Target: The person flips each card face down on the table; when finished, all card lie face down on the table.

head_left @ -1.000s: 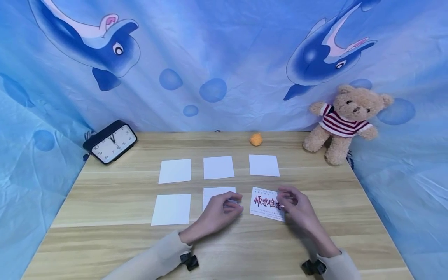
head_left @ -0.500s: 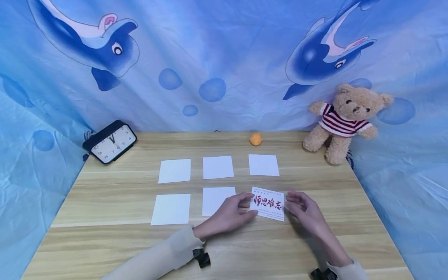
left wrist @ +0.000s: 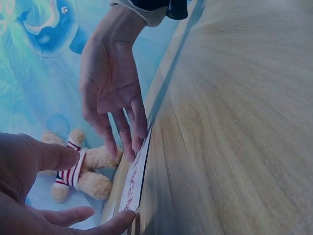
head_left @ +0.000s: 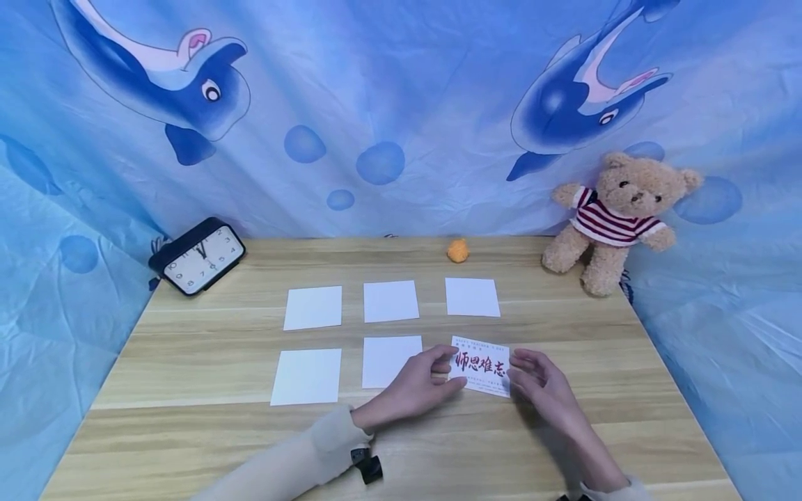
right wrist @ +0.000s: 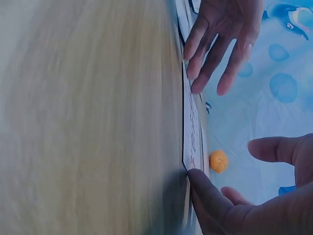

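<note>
A square white card [head_left: 481, 363] with red handwritten-style characters lies face up at the front right of the card layout. My left hand [head_left: 416, 386] touches its left edge, the fingers relaxed and slightly bent. At the right edge my right hand [head_left: 548, 391] rests its fingertips against the card, not wrapped round it. In the left wrist view the card [left wrist: 133, 188] appears nearly edge-on, flat on the wood. The right wrist view shows the right hand [right wrist: 259, 196] with a finger at the card's near corner. A blank white card [head_left: 390, 360] lies beside the left hand, partly covered by it.
Several more blank white cards form two rows, including one at the back right [head_left: 473, 297] and one at front left [head_left: 306, 376]. A black clock [head_left: 199, 255], an orange ball-like object [head_left: 458, 250] and a teddy bear [head_left: 617, 216] stand along the table's back.
My left hand has moved right, from over the neighbouring blank card to the printed card's left edge. The right hand has drawn back slightly from over the card to its right edge.
</note>
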A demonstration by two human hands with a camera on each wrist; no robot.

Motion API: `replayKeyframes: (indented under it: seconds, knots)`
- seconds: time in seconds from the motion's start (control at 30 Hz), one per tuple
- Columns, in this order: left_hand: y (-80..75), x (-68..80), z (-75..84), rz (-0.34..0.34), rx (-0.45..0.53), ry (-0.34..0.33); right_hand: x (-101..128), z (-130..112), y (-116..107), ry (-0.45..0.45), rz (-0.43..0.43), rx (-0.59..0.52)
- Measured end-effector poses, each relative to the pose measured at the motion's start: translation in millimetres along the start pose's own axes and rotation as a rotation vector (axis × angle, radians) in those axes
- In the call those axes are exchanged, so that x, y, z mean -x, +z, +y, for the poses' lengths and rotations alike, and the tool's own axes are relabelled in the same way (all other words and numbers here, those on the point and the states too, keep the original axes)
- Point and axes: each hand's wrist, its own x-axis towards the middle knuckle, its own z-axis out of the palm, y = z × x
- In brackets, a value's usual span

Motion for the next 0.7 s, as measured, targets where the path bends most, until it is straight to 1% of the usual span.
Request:
replayKeyframes:
  seconds: [0.13,0.4,0.57,0.7]
  knots:
    - [-1.3,0.2,-0.3,-0.002,0.0,-0.006,2.0,-0.9,2.7,0.028,0.008,-0.079]
    - [-3.8,0.0,1.2,0.001,0.0,-0.025,3.7,-0.8,4.0,0.066,0.013,-0.198]
    - [-4.3,-0.7,1.9,0.005,-0.001,-0.032,3.1,-0.9,4.6,0.079,0.026,-0.233]
    - [-3.4,-0.5,3.2,0.013,-0.028,-0.044,1.6,-0.4,4.4,0.087,0.021,-0.256]
